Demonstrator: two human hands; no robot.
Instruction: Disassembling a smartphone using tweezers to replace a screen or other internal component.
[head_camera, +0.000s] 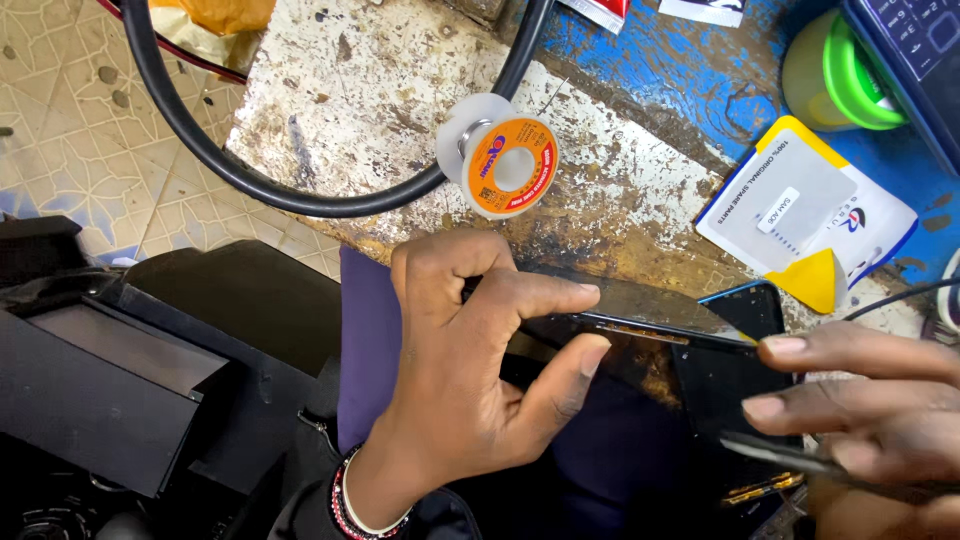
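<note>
My left hand (470, 360) pinches the edge of a black smartphone (690, 340) between thumb and forefinger, holding it on edge just off the worn workbench (370, 90). The phone's dark screen panel looks partly lifted from the body along that edge. My right hand (870, 400) grips the phone's right end, with a finger resting near a corner, and it also holds a thin dark metal tool (790, 458) that looks like tweezers. A beaded bracelet circles my left wrist.
A spool of solder wire (505, 160) with an orange label sits on the bench inside a loop of thick black cable (200, 140). A white and yellow spare-part packet (800, 205), a yellow pick (812, 280), a green tape roll (840, 70) and a keypad phone (920, 40) lie at right.
</note>
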